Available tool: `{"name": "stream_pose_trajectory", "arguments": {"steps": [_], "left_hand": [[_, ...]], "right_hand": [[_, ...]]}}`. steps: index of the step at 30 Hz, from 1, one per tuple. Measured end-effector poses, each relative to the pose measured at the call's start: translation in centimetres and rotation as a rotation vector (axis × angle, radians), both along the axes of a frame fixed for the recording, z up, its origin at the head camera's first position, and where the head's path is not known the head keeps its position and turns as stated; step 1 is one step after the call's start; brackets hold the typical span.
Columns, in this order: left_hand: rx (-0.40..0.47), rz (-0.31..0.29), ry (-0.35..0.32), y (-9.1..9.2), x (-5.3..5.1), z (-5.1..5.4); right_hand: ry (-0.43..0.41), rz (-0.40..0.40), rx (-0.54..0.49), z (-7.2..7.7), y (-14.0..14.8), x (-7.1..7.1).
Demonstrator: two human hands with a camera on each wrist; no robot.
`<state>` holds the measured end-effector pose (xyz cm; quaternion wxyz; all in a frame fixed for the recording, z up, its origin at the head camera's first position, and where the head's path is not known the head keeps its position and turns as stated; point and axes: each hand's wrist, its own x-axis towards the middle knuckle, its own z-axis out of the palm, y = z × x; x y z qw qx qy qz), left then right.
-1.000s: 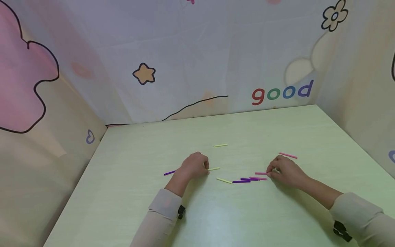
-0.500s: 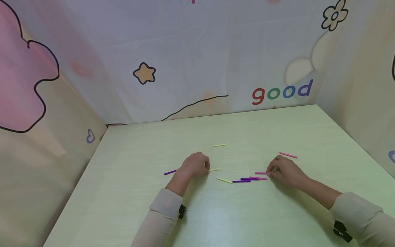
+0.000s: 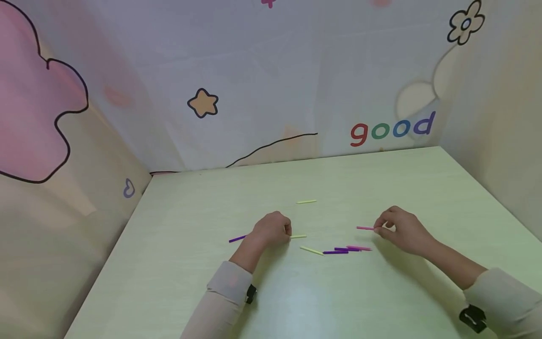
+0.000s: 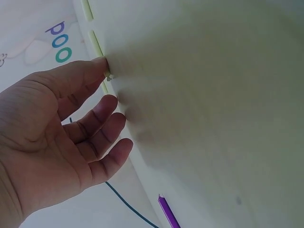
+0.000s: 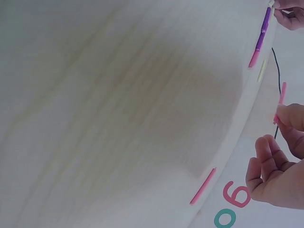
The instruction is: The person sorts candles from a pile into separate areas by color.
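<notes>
Hands (image 3: 272, 229) (image 3: 405, 231) pinch yellow stick (image 3: 298, 236) left, pink stick (image 3: 365, 228) right.

My left forearm (image 3: 244, 254) and right forearm (image 3: 453, 266) reach forward. My right hand (image 3: 404, 230) pinches between thumb (image 3: 386, 233) and forefinger (image 3: 385, 215); my left hand (image 3: 273, 229) pinches likewise, its other three fingers (image 4: 108, 130) loosely bent, slightly parted.
</notes>
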<state>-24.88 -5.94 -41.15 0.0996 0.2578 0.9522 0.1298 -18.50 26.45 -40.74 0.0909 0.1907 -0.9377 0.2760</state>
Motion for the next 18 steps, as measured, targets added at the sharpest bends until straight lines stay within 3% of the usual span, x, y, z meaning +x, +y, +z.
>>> {"name": "stream_pose_trajectory", "arguments": {"steps": [18], "left_hand": [[-0.008, -0.008, 0.013, 0.1, 0.2, 0.2]], "right_hand": [[-0.021, -0.043, 0.009, -0.5, 1.7, 0.7]]}}
